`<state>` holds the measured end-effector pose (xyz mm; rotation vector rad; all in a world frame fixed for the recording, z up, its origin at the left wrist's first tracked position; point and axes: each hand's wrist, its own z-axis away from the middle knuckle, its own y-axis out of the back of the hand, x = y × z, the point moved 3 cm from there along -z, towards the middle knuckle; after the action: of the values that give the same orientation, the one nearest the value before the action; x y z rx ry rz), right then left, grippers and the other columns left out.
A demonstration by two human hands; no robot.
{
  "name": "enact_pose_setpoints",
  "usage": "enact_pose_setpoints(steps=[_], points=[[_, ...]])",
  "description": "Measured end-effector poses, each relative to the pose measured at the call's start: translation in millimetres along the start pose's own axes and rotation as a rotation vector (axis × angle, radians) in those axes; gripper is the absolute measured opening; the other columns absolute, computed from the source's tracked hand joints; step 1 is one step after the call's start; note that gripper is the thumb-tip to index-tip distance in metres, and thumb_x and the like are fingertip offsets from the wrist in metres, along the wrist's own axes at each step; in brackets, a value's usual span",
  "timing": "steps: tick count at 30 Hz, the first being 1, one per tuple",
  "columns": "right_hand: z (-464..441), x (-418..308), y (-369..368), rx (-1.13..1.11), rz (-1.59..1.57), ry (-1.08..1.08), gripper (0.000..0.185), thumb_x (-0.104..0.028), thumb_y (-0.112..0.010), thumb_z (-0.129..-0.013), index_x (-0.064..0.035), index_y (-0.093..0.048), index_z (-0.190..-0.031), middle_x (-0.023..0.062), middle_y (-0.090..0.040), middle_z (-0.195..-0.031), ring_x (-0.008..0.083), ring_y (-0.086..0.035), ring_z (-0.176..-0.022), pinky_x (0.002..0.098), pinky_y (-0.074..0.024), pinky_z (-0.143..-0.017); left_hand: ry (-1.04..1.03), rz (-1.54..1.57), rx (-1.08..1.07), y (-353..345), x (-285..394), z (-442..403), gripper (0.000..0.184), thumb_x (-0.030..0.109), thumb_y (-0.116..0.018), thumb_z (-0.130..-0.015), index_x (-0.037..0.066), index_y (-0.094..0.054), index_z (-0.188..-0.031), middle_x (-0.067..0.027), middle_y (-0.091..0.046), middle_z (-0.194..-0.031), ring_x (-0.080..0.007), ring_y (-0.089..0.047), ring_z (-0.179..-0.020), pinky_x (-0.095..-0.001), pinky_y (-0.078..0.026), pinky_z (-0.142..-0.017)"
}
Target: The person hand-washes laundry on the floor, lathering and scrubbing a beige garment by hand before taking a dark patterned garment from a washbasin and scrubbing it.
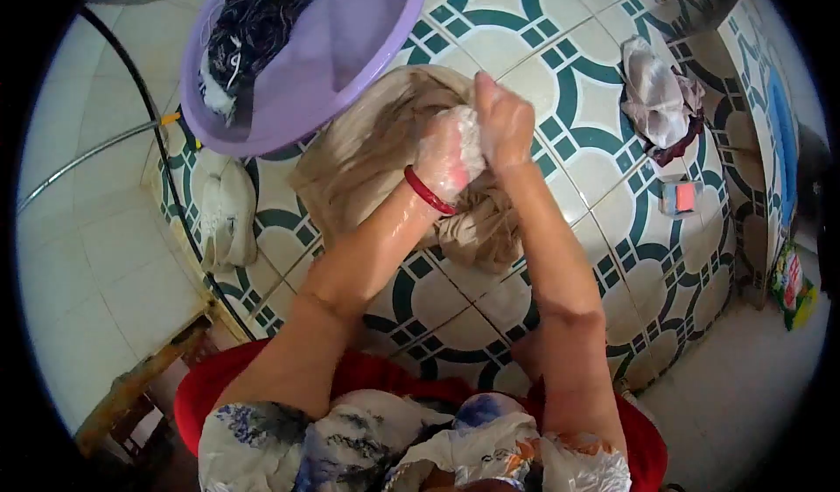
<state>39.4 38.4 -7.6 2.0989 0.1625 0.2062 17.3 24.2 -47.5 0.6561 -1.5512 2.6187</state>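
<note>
A beige wet cloth [359,142] lies bunched on the green and white tiled floor, below both hands. My left hand [444,149], soapy and with a red bangle at the wrist, is closed on a foamy bunch of the cloth. Right beside it, my right hand [506,125] is curled closed against the same bunch, its thumb side up. Suds cover the fingers of both hands. Crumpled folds of the cloth hang and spread beneath the wrists.
A purple basin [306,81] with dark wet fabric [254,28] stands at the upper left. A whitish cloth [229,216] lies below it, near a black hose. At the right are crumpled cloths [654,94], a pink bar [684,197] in a dish and a colourful packet [792,286].
</note>
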Motion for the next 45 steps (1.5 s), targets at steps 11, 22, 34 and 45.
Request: enact_pose_setpoints(steps=[11,22,34,45], points=[[-63,41,0,-0.77,-1.006,0.395,0.037,-0.033,-0.054,-0.082,-0.0089,-0.052,-0.11,0.0187,-0.059,-0.084,0.0338,-0.059,-0.085,0.0398,-0.0466,-0.076,-0.047,-0.157,0.036,-17,14,-7,0.025,0.022,-0.049,-0.084,0.003,-0.056,-0.099,-0.0065,-0.058,-0.093,-0.0192,-0.058,-0.082,-0.0317,-0.048,-0.071],[-189,129,14,-0.77,-1.791,0.017,0.027,-0.012,-0.067,-0.074,-0.0038,-0.057,-0.099,0.0029,-0.061,-0.085,0.0101,-0.059,-0.072,0.0214,-0.0482,-0.064,-0.105,-1.545,-0.412,-50,64,-17,0.029,0.018,-0.066,-0.077,-0.002,-0.058,-0.095,-0.0044,-0.059,-0.084,-0.011,-0.055,-0.074,-0.024,-0.044,-0.071],[-135,137,-77,-0.958,-1.581,-0.336,0.032,-0.017,-0.067,-0.074,-0.0002,-0.054,-0.098,0.0062,-0.06,-0.087,0.015,-0.058,-0.074,0.0256,-0.0469,-0.067,-0.236,-0.095,-1.019,-165,39,103,0.061,0.051,-0.033,-0.086,-0.004,-0.061,-0.091,-0.0148,-0.053,-0.101,-0.0231,-0.046,-0.1,-0.0346,-0.033,-0.09],[-109,126,-89,-1.016,-1.769,-0.462,0.041,-0.016,-0.066,-0.076,0.0018,-0.048,-0.108,0.0148,-0.058,-0.095,0.0217,-0.06,-0.082,0.0326,-0.0511,-0.071,-0.358,-0.128,-0.994,-179,25,136,0.052,0.046,-0.041,-0.081,-0.001,-0.057,-0.098,-0.0147,-0.052,-0.105,-0.0244,-0.046,-0.102,-0.0356,-0.034,-0.09]])
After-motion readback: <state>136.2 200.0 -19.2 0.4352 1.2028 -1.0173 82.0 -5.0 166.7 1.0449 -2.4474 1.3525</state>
